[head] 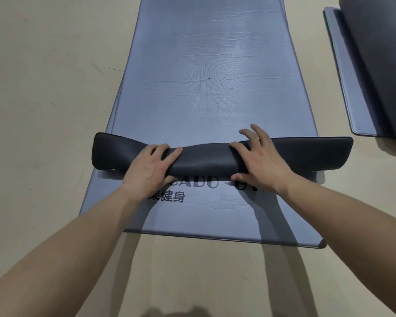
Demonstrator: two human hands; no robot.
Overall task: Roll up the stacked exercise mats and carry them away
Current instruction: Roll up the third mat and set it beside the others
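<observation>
Near edge of lower mat [215, 220] lies flat on floor [44, 110], logo showing. Left hand [151, 165] and right hand [258, 161] each closed loosely over the dark roll [206, 159], fingers curled across the top, thumbs underneath. Rolling barely begun: upper mat [215, 65] stretches flat beyond. Carrying not started.

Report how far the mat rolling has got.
Done: only the near end of the top mat is curled into a short dark roll. In hand: left hand and right hand press that roll. Left: most of its length lies flat, the lower mat unrolled, nothing carried off.
</observation>
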